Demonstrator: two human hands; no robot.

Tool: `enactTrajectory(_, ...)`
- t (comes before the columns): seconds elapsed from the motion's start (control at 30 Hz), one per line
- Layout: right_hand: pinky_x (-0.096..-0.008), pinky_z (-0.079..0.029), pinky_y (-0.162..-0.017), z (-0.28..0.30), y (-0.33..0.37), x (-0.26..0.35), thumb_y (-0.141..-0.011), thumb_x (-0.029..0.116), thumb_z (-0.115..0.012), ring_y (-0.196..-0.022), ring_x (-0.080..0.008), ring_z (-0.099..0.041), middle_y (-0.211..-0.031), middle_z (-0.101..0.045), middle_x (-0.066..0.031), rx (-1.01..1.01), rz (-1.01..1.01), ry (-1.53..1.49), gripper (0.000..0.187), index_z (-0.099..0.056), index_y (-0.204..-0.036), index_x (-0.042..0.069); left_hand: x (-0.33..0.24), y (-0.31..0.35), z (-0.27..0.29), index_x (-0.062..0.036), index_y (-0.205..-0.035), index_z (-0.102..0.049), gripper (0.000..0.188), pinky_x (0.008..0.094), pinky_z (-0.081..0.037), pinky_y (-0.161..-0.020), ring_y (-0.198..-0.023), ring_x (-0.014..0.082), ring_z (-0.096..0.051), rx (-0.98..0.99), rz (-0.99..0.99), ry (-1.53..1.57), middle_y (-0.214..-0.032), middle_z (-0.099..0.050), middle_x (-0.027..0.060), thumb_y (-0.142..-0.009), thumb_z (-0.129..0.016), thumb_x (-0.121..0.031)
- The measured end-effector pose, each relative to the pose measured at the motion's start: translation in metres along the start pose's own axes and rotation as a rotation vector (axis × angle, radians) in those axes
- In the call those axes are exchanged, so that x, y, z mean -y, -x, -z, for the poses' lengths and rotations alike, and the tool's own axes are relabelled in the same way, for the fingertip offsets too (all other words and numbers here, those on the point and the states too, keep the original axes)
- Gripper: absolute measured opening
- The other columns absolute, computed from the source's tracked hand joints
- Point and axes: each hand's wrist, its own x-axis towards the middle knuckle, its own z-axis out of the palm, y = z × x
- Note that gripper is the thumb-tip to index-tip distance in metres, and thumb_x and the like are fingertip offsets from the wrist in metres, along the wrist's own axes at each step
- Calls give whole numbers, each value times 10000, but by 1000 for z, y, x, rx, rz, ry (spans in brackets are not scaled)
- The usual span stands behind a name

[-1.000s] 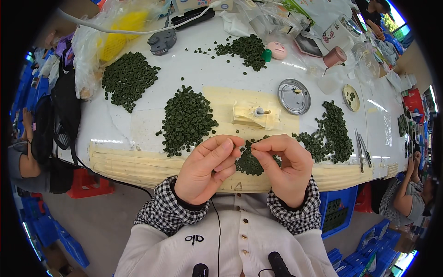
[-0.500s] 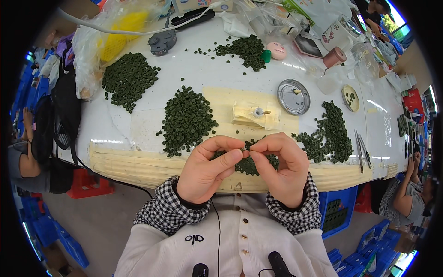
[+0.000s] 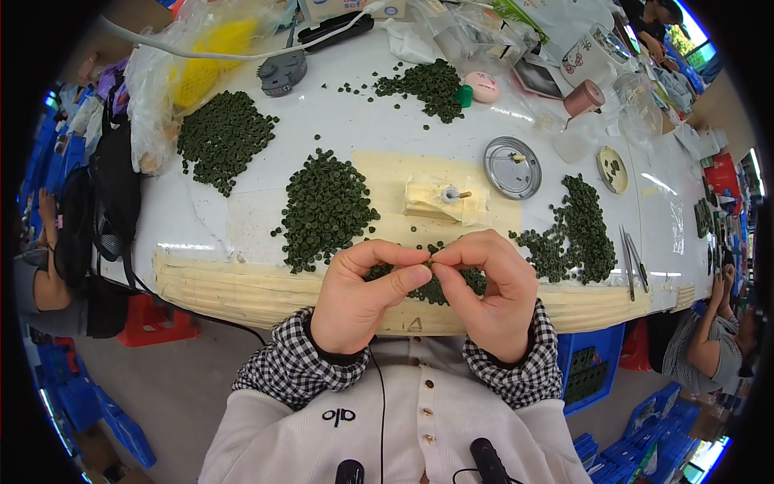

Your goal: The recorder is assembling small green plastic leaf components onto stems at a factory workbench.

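Note:
My left hand (image 3: 348, 302) and my right hand (image 3: 498, 298) meet fingertip to fingertip over the table's near edge. Both are closed in a pinch, thumb against forefinger. Between them is a tiny dark green piece (image 3: 430, 262), mostly covered by the fingertips. Just beyond and beneath the hands lies a heap of small dark green round pieces (image 3: 435, 292), partly hidden by them. A larger heap of such pieces (image 3: 325, 206) lies beyond my left hand, and another heap (image 3: 584, 230) sits to the right of my right hand.
Ahead stands a taped cream block (image 3: 431, 211) with a small peg. A round metal lid (image 3: 513, 168), tweezers (image 3: 633, 258) and a cream dish (image 3: 613, 169) lie to the right. More green heaps (image 3: 226, 141), a pink spool (image 3: 584, 99) and plastic bags lie farther back.
The fingertips of both hands have come slightly closer together around the tiny piece, which shows less now. The heaps and tools stay as they were.

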Motion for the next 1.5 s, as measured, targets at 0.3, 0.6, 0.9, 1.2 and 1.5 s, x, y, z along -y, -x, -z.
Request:
enactTrajectory(0.3, -237, -476, -619, 2, 0, 2, -720, -67, -669, -729, -159, -602, -856, -618, -90, 45, 59, 5, 228, -681, -933, 14, 1, -2, 2, -32, -940, -659, 134, 169, -308, -493, -573, 20, -426, -31, 1, 71, -796, -618, 0, -813, -659, 9)
enactTrajectory(0.6, -222, -451, -663, 6, 4, -3, -722, -53, -675, -760, -130, -576, -849, -605, -75, 102, -162, -307, 157, -669, -865, 14, -3, 0, 4, -12, -948, -653, 135, 175, -405, -575, -652, 49, -516, 125, 59, 37, -821, -629, 23, -818, -646, 20)
enactTrajectory(0.9, -241, -430, -683, 11, 2, -6, -726, -23, -696, -768, -140, -543, -819, -583, -57, 216, -148, -421, 130, -655, -842, 20, -5, -2, 4, -8, -984, -634, 167, 178, -429, -604, -668, 60, -534, 232, 122, 50, -801, -618, 14, -818, -658, -13)
enactTrajectory(1.2, -242, -453, -641, 9, 3, -3, -716, -46, -687, -728, -147, -580, -805, -599, -67, 122, -101, -193, 159, -675, -859, 22, -12, 1, 6, 0, -937, -665, 110, 173, -357, -527, -611, 19, -460, 144, 126, -65, -763, -613, -4, -841, -641, -47)
enactTrajectory(1.5, -242, -466, -621, 4, 0, -4, -724, -52, -659, -705, -157, -596, -798, -609, -90, 79, -25, -109, 142, -659, -858, -5, -7, 0, 4, 25, -895, -663, 109, 185, -390, -595, -659, 22, -470, 54, -196, -509, -763, -619, -16, -814, -651, -47)
